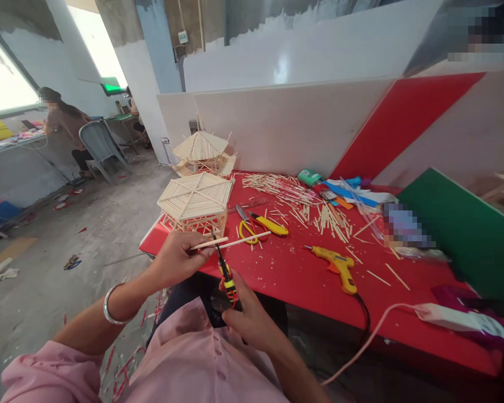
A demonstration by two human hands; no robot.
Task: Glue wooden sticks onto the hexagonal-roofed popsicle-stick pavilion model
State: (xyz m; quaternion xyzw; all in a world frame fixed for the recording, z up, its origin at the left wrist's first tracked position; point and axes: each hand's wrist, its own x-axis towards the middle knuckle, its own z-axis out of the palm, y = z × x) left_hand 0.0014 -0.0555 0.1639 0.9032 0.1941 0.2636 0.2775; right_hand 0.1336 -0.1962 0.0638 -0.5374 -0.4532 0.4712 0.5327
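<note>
My left hand [177, 258] is closed on two thin wooden sticks [235, 241] that point right over the edge of the red table [294, 274]. My right hand [246, 313] grips a small cutter with yellow and black handles [225, 272]. Its jaws meet the sticks close to my left fingers. Just beyond the sticks stands a small stick-built pavilion [195, 202], with a second pavilion [202, 152] behind it.
Yellow scissors [257, 225], a yellow glue gun [336, 265] with its cord, and several loose sticks [302, 204] lie on the table. A green board [466, 229] and white and red panels stand behind. A person [63, 126] sits at a far table on the left.
</note>
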